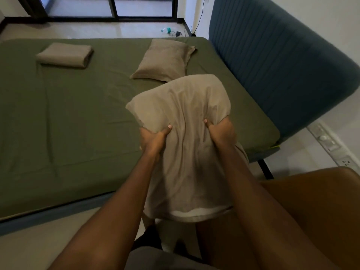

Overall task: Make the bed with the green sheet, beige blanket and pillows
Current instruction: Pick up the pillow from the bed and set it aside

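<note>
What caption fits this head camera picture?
Left hand and right hand grip a beige pillow near the green sheet.

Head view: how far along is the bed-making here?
Done: the green sheet lies spread flat and one pillow rests by the headboard. In hand: left hand and right hand grip the second pillow, white filling showing at its open end. Left: placing it and spreading the folded beige blanket.

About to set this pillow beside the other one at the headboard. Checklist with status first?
1. Left hand, right hand grip the held pillow: ok.
2. Case fully on: white shows at its open lower end, not ok.
3. Green sheet by the headboard, near the other pillow, bare where visible: ok.
4. Sheet smooth: creases mid-bed, not ok.
5. Folded blanket apart from that spot: ok.
</note>
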